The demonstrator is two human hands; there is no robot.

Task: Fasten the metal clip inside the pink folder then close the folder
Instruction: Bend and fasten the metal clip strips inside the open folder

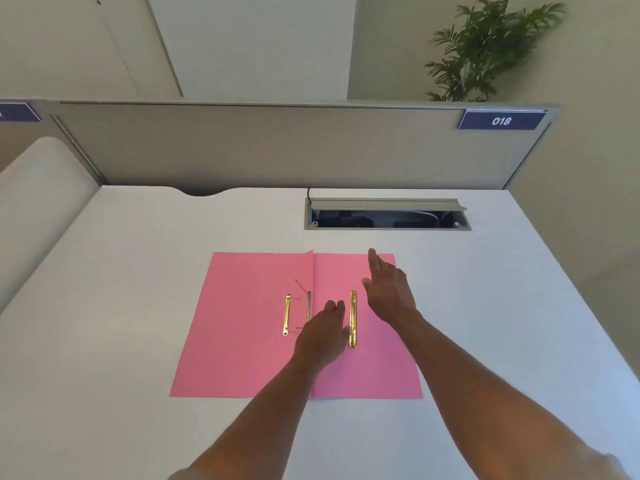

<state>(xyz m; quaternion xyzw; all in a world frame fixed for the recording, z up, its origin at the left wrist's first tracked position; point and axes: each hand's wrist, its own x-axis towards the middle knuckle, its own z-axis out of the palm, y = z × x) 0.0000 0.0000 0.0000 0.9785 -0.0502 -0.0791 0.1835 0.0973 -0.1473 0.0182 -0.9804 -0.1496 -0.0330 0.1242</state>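
The pink folder (242, 341) lies open and flat on the white desk. A gold metal strip (286, 314) rests on its left leaf, a second gold strip (353, 318) on the right leaf, and a thin upright prong (309, 303) stands at the centre fold. My left hand (323, 336) is palm down over the fold, between the prong and the right strip, fingers loosely together and holding nothing. My right hand (389, 289) hovers flat over the right leaf, fingers stretched toward the folder's far edge, empty.
An open cable hatch (387, 216) with a raised grey lid is set into the desk (121, 289) behind the folder. A grey partition (277, 143) with a "018" label (501, 121) closes the back. A plant (485, 50) stands beyond it.
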